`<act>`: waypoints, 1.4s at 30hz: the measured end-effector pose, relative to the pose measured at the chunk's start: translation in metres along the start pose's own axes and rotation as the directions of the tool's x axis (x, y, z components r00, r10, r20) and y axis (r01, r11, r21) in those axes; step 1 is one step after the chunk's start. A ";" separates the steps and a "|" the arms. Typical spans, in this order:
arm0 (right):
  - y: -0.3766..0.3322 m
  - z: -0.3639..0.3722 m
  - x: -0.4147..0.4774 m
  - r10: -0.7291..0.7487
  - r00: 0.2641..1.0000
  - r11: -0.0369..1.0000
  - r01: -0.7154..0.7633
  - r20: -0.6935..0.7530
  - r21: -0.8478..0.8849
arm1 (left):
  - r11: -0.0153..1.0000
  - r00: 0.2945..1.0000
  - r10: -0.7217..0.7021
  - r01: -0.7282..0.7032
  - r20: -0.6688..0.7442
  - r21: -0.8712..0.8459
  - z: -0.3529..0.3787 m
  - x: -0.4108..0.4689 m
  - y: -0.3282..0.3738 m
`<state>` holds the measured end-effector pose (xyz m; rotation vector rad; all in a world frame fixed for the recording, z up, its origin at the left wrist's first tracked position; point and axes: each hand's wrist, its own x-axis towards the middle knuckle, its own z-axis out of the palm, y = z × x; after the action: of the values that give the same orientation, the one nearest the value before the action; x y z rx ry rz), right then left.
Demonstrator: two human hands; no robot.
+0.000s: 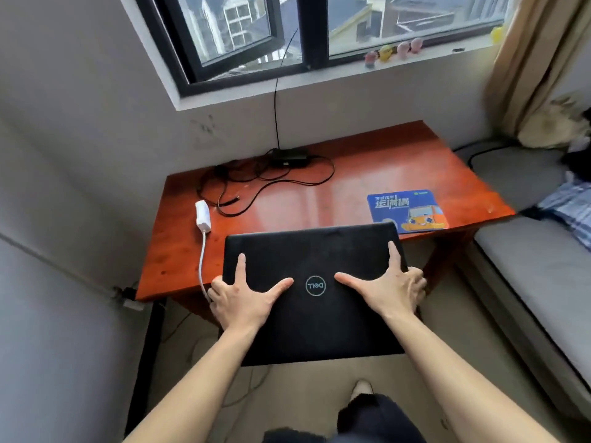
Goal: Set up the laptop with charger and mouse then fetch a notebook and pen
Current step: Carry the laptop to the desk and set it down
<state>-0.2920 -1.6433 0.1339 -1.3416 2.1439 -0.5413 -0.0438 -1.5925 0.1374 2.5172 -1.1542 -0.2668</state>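
Observation:
A closed black laptop (315, 321) with a round logo is held flat in front of me, its far edge over the near edge of the reddish wooden table (319, 199). My left hand (246, 295) grips its left side, thumb on the lid. My right hand (388, 289) grips its right side the same way. A black charger brick (289, 157) with tangled black cables (256, 183) lies at the table's back left. A blue mouse pad (406, 211) with an orange cartoon car lies at the right. No mouse, notebook or pen shows.
A white power strip (202, 215) lies on the table's left edge, its white cord hanging down. A window with small toys (393, 51) on the sill is behind. A grey bed (537, 260) stands at the right, a beige curtain (531, 65) above it.

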 end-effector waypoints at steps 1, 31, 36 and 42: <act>-0.013 -0.002 0.024 -0.007 1.000 1.000 0.007 0.002 -0.018 | 1.000 1.000 -0.016 0.016 0.005 -0.005 0.005 0.018 0.016; -0.145 0.154 0.336 0.195 0.969 0.957 -0.153 0.153 -0.247 | 0.972 0.899 -0.217 0.165 0.380 0.165 0.185 0.324 0.110; -0.142 0.160 0.344 0.202 0.959 0.953 -0.147 0.199 -0.264 | 0.969 0.889 -0.229 0.168 0.397 0.183 0.189 0.323 0.112; -0.142 0.162 0.350 0.180 0.962 0.940 -0.107 0.205 -0.323 | 0.961 0.894 -0.256 0.193 0.369 0.198 0.195 0.319 0.117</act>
<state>-0.2149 -2.0280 0.0109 -1.3173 2.1682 0.0168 0.0209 -1.9528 -0.0026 2.8256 -1.0480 -0.8045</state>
